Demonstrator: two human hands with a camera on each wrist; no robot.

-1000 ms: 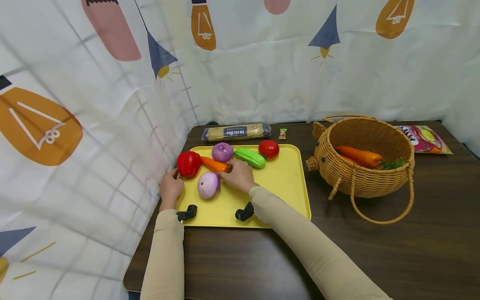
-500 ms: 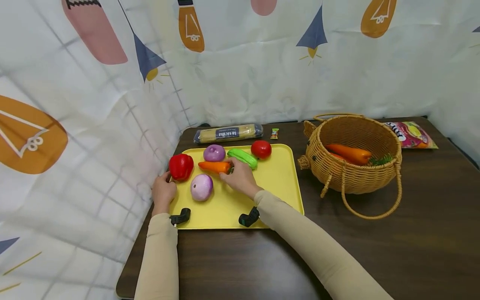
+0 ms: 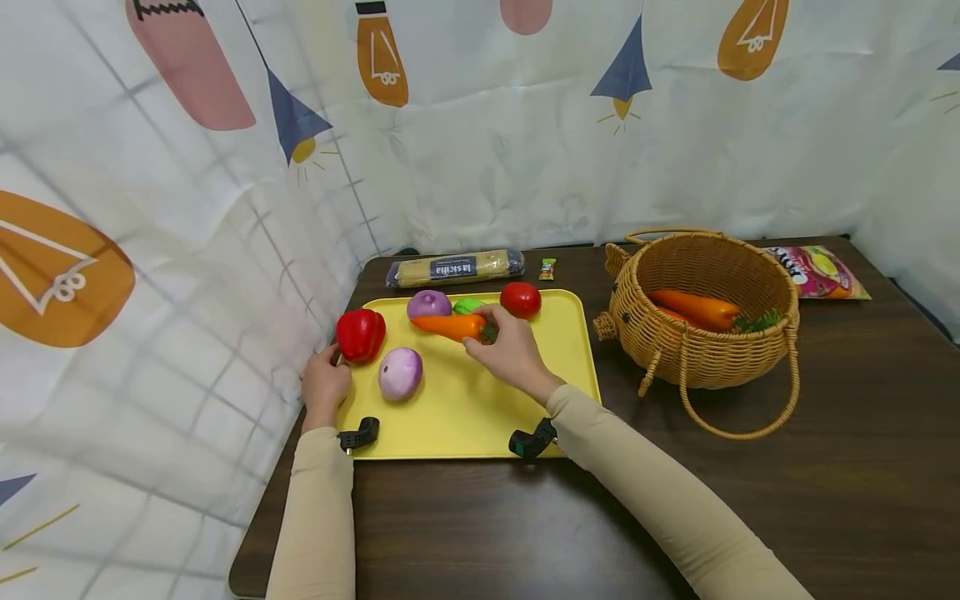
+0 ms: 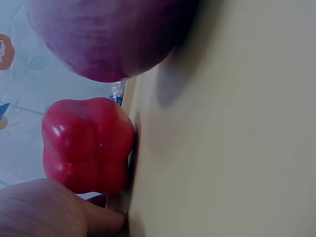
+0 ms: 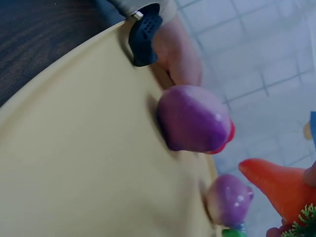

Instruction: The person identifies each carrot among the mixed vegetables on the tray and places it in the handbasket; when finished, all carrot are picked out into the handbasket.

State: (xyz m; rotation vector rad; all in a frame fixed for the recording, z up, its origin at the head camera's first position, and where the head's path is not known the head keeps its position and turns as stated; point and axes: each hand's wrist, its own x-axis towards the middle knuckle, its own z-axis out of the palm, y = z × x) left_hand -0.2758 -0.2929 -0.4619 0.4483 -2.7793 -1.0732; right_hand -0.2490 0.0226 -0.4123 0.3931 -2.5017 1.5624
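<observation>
My right hand point(image 3: 513, 352) pinches an orange carrot point(image 3: 447, 326) by its green-topped end, holding it above the yellow tray point(image 3: 450, 421). In the right wrist view, the carrot point(image 5: 276, 182) hangs in the air, its tip pointing left. At the tray's left rim, my left hand point(image 3: 326, 390) grips the edge, thumb on top, close beside a red bell pepper point(image 3: 362, 336). A purple onion point(image 3: 401, 373) rests nearer the front. Behind the carrot sit a second purple onion point(image 3: 429, 305) and a partly hidden green cucumber point(image 3: 467, 306), with a red tomato point(image 3: 521, 300) to their right.
A wicker basket point(image 3: 712, 367) with orange carrots point(image 3: 693, 308) inside stands right of the tray, its loop handle drooping forward. Behind the tray lie a spaghetti pack point(image 3: 455, 267) and a small green wrapper point(image 3: 547, 268). A pink snack bag point(image 3: 821, 272) is behind the basket.
My right hand has lifted the carrot off the tray and moved it right, so it now covers part of the cucumber. My left hand stays at the tray's rim. The head view has shifted slightly.
</observation>
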